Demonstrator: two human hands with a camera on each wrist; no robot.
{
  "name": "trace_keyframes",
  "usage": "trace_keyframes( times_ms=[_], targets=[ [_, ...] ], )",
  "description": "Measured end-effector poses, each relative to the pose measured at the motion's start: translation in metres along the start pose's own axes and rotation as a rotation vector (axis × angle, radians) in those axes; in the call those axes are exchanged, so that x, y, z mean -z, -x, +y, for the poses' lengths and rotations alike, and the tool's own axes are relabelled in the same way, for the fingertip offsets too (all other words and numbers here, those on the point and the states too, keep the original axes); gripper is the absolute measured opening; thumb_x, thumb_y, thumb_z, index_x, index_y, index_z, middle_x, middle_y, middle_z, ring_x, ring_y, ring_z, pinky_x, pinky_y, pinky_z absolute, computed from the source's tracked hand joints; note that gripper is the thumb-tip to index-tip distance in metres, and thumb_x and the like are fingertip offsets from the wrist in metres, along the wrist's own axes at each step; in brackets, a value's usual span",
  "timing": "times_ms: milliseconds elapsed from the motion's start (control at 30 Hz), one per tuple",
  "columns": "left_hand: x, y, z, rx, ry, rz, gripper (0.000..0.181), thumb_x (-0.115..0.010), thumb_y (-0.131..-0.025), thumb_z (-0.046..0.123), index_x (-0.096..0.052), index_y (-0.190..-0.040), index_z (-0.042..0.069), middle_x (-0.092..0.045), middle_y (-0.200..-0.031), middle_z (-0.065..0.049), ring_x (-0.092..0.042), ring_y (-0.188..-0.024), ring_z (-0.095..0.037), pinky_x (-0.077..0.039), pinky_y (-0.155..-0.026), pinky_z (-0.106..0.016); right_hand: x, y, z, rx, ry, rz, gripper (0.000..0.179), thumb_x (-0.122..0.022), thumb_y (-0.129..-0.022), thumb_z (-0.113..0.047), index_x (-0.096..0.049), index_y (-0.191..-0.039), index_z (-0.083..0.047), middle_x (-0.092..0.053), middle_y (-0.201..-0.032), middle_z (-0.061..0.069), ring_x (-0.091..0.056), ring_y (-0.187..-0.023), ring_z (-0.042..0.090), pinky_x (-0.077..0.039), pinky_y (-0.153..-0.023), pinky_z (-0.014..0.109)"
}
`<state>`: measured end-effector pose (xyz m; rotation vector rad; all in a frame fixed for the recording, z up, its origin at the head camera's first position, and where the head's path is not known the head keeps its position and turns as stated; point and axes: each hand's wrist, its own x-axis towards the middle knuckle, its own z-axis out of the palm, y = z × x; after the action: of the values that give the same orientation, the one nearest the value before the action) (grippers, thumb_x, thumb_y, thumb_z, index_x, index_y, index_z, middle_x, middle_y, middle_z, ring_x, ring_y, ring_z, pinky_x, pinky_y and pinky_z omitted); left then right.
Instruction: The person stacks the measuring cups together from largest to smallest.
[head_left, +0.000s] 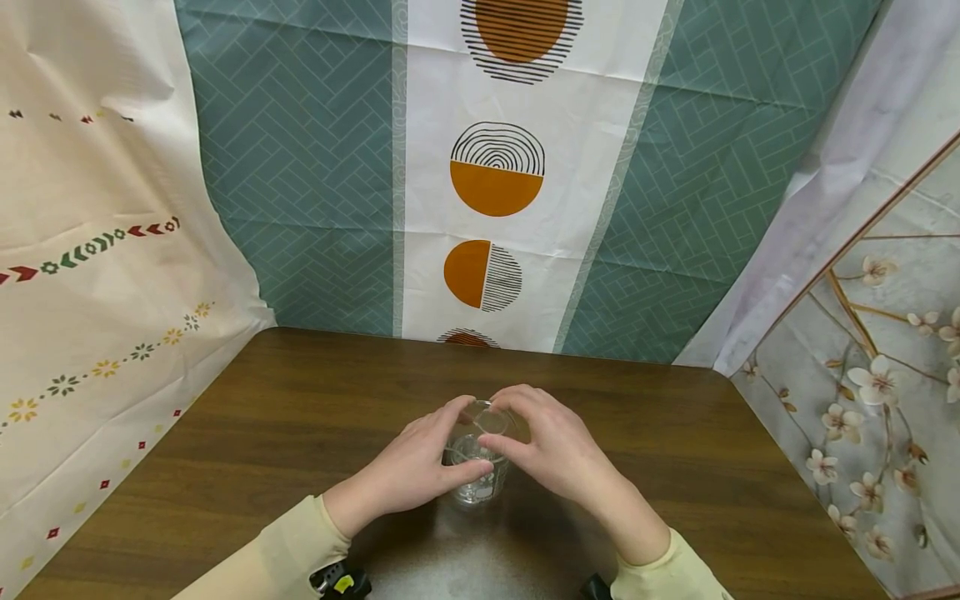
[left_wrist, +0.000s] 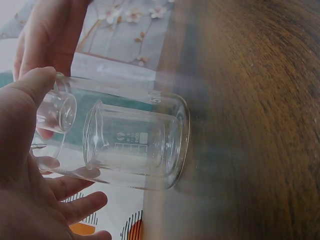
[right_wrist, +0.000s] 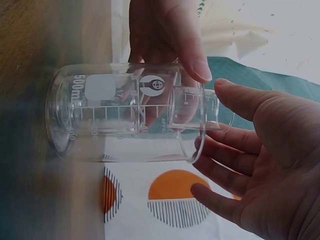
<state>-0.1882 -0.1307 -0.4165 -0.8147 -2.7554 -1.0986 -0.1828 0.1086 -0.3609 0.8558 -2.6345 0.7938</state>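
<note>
A large clear glass beaker (right_wrist: 120, 145) marked 500 ml stands upright on the wooden table. Inside it, near the bottom, sits a medium beaker (left_wrist: 135, 140) with white print. My left hand (head_left: 420, 468) holds the large beaker around its upper part, thumb on the near side and fingers on the far side. A smaller beaker (right_wrist: 195, 107) is partly inside the large one's mouth. Its upper part is between the thumb and fingers of my right hand (head_left: 555, 446), which pinches it from the right.
The brown wooden table (head_left: 300, 400) extends around the beakers. Behind it hangs a green and white patterned cloth (head_left: 315, 167). A cream cloth (head_left: 97, 317) borders the left side, a flowered one (head_left: 855, 433) the right.
</note>
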Motion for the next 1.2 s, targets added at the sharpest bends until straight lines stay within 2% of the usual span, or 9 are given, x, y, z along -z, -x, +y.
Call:
trace_keyframes(
  times_ms=[300, 667, 1200],
  targets=[
    [0.0, 0.0, 0.0, -0.003, 0.0, -0.003, 0.091, -0.074, -0.099, 0.067, -0.041, -0.164, 0.012, -0.064, -0.147, -0.005, -0.061, -0.137, -0.032, -0.04, -0.118, -0.066, -0.006, -0.001, 0.003, 0.025, 0.013, 0.025, 0.034, -0.092, -0.094, -0.035, -0.08, -0.12, -0.017, -0.07, -0.139, -0.003, -0.058, -0.137, 0.019, -0.055, -0.108, 0.047],
    [0.0, 0.0, 0.001, 0.011, -0.005, 0.001, 0.086, -0.076, -0.098, 0.066, -0.043, -0.162, 0.02, -0.063, -0.149, -0.001, -0.061, -0.137, -0.032, -0.042, -0.117, -0.064, -0.013, -0.002, 0.005, 0.007, 0.029, 0.013, 0.032, -0.091, -0.094, -0.036, -0.079, -0.118, -0.017, -0.07, -0.137, -0.004, -0.06, -0.135, 0.019, -0.056, -0.105, 0.047],
    [0.001, 0.0, 0.001, 0.013, 0.007, -0.01, 0.084, -0.074, -0.099, 0.067, -0.043, -0.162, 0.021, -0.06, -0.154, -0.003, -0.059, -0.14, -0.032, -0.04, -0.118, -0.067, -0.015, -0.009, 0.0, -0.058, 0.047, -0.027, 0.03, -0.091, -0.094, -0.037, -0.08, -0.115, -0.018, -0.07, -0.136, -0.003, -0.058, -0.135, 0.021, -0.057, -0.101, 0.048]
  ],
)
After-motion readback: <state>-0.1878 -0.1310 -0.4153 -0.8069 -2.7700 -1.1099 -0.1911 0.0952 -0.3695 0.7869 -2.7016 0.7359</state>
